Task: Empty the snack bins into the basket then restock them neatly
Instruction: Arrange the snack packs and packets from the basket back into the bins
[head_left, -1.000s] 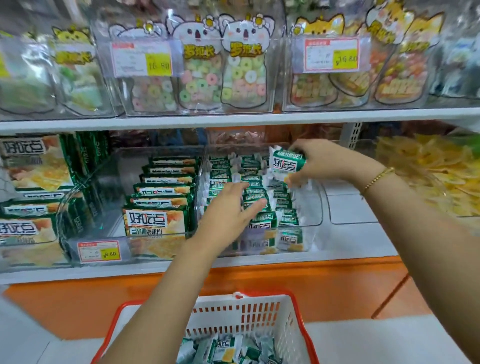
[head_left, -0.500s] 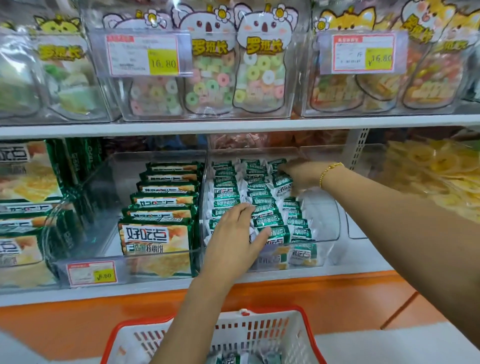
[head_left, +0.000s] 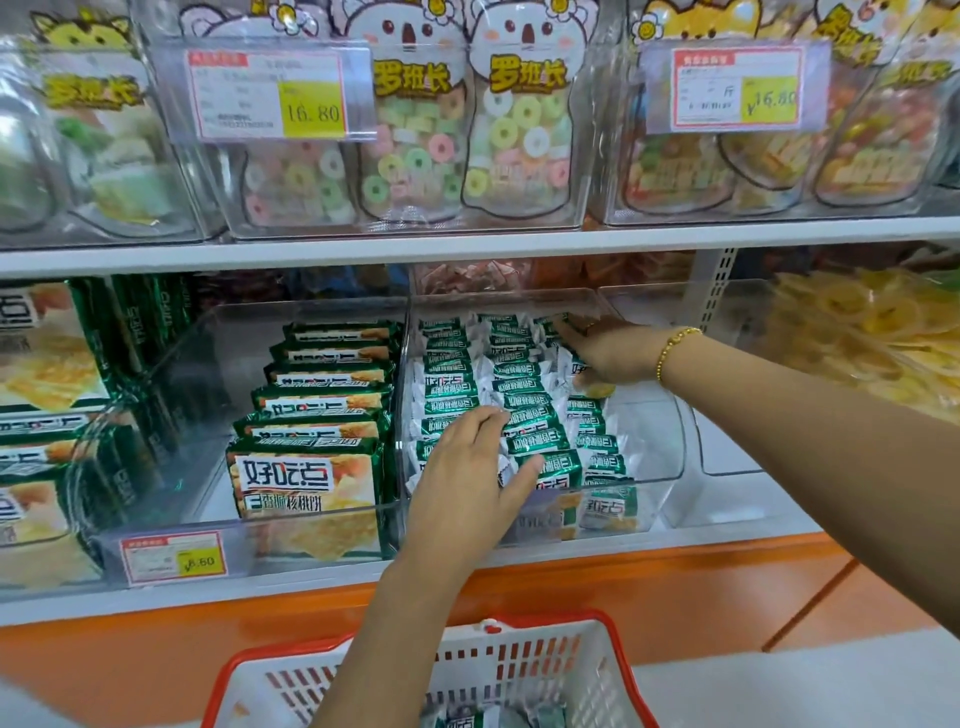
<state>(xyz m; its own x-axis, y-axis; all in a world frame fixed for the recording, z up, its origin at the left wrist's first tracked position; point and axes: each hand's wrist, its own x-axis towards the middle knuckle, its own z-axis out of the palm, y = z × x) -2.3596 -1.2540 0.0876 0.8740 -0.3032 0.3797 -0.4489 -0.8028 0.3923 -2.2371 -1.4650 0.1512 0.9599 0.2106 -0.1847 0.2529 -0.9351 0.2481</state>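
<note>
Two white store shelves in my view.
On the lower shelf I see the large-pack bin just beside the small-packet bin; the upper shelf carries clear candy bins.

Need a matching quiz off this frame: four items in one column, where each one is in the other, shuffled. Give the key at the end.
Column 1
1. left hand
2. right hand
3. basket
4. large biscuit packs

Column 2
A. standing in the left clear bin
B. below the lower shelf, at the bottom of the view
C. on the front small packets of the middle clear bin
D. at the back-right rows of that same middle bin

Pairs: 1-C, 2-D, 3-B, 4-A
</note>
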